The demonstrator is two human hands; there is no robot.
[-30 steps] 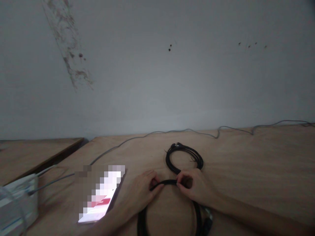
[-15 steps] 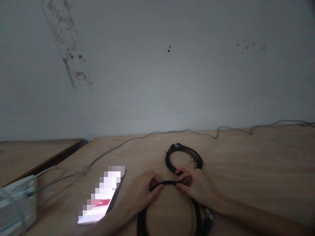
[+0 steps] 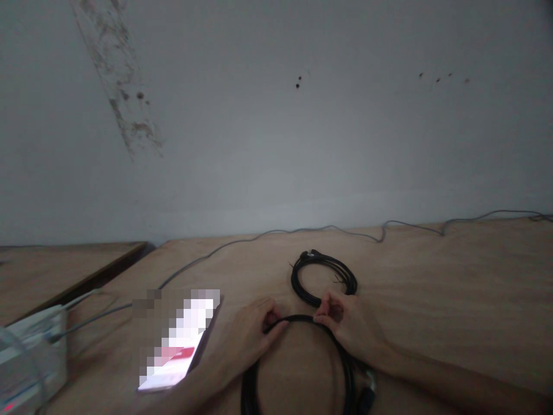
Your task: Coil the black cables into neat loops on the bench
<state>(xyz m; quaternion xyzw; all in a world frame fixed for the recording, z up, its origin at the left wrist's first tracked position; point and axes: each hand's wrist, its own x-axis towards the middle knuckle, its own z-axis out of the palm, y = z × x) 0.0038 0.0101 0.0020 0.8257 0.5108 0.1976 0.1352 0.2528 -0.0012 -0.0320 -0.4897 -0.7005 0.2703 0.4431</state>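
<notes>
A loop of black cable (image 3: 349, 377) lies on the wooden table in front of me, its near side cut off by the bottom of the view. With thumb and fingers, my left hand (image 3: 254, 328) grips the top left of this loop. My right hand (image 3: 349, 320) pinches the loop's top right between thumb and fingertips. A short stretch of cable shows between the hands. Just beyond my right hand, a second coil of black cable (image 3: 296, 282) lies tied, with thin tie ends sticking out. A dark connector (image 3: 367, 397) rests to the right of the near loop.
A phone (image 3: 173, 369) with a lit, partly pixelated screen lies left of my left hand. Farther left stands a white box-like object (image 3: 52, 369) with cables. A thin grey cable (image 3: 233, 243) runs along the table (image 3: 453, 288) near the wall (image 3: 276, 144).
My right thumb and fingertips have shifted slightly right along the cable, so a little more of it shows between the hands. My left hand stays almost in place.
</notes>
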